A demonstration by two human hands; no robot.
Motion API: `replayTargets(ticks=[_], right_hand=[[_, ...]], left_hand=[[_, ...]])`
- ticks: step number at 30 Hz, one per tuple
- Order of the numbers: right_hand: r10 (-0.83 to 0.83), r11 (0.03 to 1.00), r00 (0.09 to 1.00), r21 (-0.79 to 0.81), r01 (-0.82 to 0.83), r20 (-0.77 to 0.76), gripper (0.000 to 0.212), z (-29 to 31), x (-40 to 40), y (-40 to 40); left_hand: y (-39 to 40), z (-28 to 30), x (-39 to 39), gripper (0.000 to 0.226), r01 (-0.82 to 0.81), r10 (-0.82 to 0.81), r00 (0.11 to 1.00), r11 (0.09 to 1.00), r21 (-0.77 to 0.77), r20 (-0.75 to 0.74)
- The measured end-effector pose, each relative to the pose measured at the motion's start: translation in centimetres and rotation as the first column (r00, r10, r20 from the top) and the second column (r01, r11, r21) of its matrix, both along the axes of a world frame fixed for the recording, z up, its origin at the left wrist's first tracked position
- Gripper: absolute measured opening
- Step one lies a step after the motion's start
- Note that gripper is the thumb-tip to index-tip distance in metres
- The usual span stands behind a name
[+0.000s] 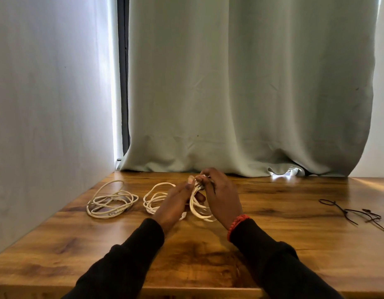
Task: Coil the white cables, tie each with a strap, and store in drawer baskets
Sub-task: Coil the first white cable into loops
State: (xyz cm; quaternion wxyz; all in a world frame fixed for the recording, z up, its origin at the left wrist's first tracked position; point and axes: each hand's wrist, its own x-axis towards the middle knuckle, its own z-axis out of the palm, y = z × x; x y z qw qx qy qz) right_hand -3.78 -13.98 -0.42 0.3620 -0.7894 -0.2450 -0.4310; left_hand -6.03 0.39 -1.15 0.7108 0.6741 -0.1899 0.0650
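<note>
1. Hands meet above the table: the right hand has its fingers curled round the top of a looped white cable, whose loops hang down between the two hands
2. The left hand pinches the same cable at its top, with its fingers nearly straight
3. A second cable lies just left, a third cable farther left
4. Dark straps lie well apart on the right
</note>
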Motion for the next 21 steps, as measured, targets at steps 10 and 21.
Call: replayTargets(ticks=[10,21], right_hand=[[0.193,0.898,0.972,0.423,-0.120,-0.134,0.019,0.3,-0.5,0.9],[0.088,0.982,0.996,0.167,-0.086,-0.005,0.014,-0.8,-0.5,1.5]], left_hand=[[-1.2,0.0,-0.1,0.030,-0.181,0.191,0.948,0.982,-0.061,0.253],[-0.7,0.3,1.0,0.040,-0.058,0.071,0.997,0.907,-0.416,0.015]])
